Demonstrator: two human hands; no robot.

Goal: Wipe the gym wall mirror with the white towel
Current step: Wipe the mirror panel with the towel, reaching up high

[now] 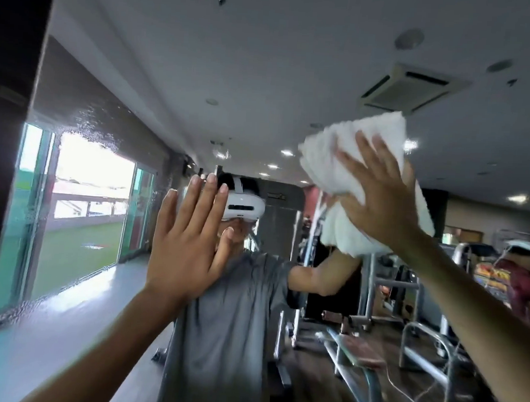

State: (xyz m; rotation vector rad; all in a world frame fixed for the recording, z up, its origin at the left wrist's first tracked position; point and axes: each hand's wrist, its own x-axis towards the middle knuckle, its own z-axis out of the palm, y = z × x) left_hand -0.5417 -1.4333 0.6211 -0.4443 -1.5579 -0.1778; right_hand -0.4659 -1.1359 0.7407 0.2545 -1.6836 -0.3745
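The left hand (188, 243), fingers straight and together, is raised flat before the middle of the large gym wall mirror (265, 62), holding nothing. The right hand (380, 200), fingers spread straight, presses the bunched white terry towel (352, 144) against the mirror's upper right. Water droplets (90, 121) speckle the mirror's left part.

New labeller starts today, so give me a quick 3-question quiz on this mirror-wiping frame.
1. True or false: the right hand presses the white towel against the mirror with its fingers spread.
2. Which hand holds nothing? A) left hand B) right hand C) neither
3. Fill in: the wet beaded patch on the glass lies to the towel's ____.
Key: 1 true; 2 A; 3 left.
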